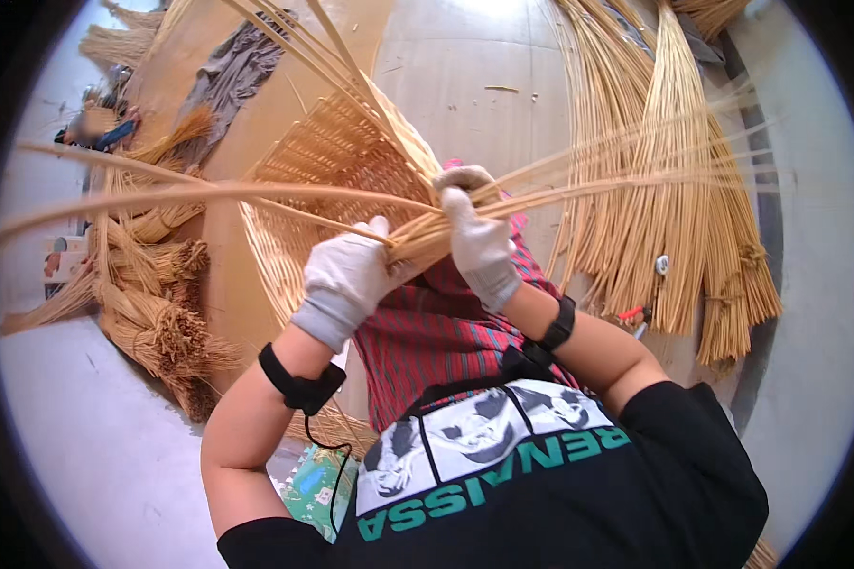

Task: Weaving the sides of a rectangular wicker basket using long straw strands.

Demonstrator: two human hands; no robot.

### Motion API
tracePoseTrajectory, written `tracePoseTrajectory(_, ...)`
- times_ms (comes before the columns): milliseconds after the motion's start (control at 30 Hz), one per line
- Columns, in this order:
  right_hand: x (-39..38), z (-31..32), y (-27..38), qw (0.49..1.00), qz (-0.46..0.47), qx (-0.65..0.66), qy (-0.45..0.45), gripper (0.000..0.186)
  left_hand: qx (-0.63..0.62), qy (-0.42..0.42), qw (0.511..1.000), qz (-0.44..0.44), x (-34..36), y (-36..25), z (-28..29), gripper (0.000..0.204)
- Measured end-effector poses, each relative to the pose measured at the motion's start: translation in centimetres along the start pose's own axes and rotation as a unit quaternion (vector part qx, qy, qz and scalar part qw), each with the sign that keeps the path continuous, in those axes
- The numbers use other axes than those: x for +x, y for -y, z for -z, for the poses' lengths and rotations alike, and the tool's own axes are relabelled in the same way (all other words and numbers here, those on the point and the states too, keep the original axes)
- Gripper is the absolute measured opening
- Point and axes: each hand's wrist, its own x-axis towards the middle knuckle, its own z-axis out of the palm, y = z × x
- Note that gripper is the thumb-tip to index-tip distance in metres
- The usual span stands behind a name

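A half-woven wicker basket [280, 256] rests tilted against my lap, its opening toward me. Long pale rods stand out from its edge to the left, up and to the right; some are smeared by motion. My left hand [346, 270], in a white glove, is closed round the near edge and the rods bunched there. Higher up at the same edge, my right hand [477, 232], also gloved, grips several rods [579, 187] that run off to the right, its thumb pressed on top. The fingertips of both hands are partly hidden by the weave.
Large bundles of long rods [674, 190] lie on the floor at right, with a red-handled tool [629, 313] and a small white round object [662, 265] by them. More tied bundles [166, 322] and a grey cloth [232, 76] lie at left. A striped red cloth [417, 351] covers my lap.
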Motion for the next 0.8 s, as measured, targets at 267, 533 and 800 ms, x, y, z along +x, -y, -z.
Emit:
tracePoseTrajectory(267,1.2,0.8,-1.4,0.996,-0.085,0.035,0.020,0.011,-0.660,-0.158,0.731,-0.070,-0.9,-1.5,4.0,0.054)
tracePoseTrajectory(533,0.7,0.2,-0.2,0.991,-0.132,0.015,0.014,0.014,-0.691,-0.301,0.648,-0.110,-2.3,5.4,-0.5,0.032)
tracePoseTrajectory(800,0.7,1.2,-0.3,0.949,-0.242,0.188,0.066,0.016,-0.431,-0.187,0.861,-0.196,0.5,-0.3,-0.2,0.030)
